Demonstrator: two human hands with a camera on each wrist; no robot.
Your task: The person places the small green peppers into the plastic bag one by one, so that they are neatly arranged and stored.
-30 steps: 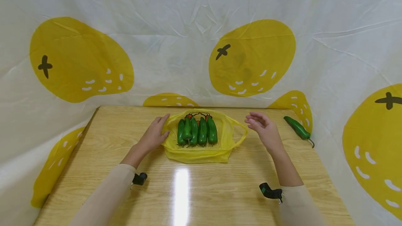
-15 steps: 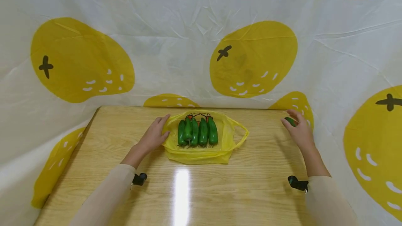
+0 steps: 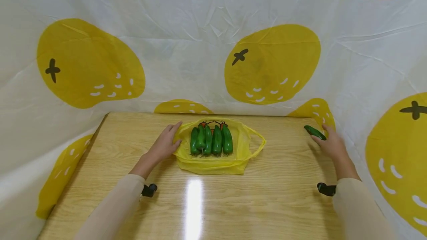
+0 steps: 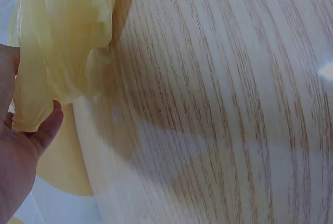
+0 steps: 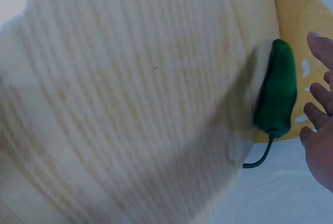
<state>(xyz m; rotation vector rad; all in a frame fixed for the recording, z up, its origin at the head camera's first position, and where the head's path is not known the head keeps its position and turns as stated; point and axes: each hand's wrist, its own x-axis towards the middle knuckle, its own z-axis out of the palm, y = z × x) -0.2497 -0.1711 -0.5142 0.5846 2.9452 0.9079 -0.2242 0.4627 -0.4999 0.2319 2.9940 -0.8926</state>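
Note:
A yellow plastic bag (image 3: 213, 166) lies with its mouth spread in the middle of the table. Inside it, several green peppers (image 3: 217, 142) stand out side by side in a row. My left hand (image 3: 163, 143) holds the bag's left edge; in the left wrist view the yellow plastic hangs between thumb and fingers. Far to the right, a single green pepper (image 3: 313, 132) with a curved stem lies at the table's right side. My right hand (image 3: 333, 146) is over its stem end in the head view. The right wrist view has spread fingers beside that pepper (image 5: 278, 91), with a gap between.
A wood-grain table (image 3: 250, 203) bears everything. White cloth with big yellow fruit prints (image 3: 270, 64) hangs behind it and along both sides, close to the loose pepper. The bag's loop handle (image 3: 260, 143) sticks out to the right.
My right hand has gone from beside the bag's handle rightward to the lone pepper, passing over it to its right side. The left hand has stayed at the bag.

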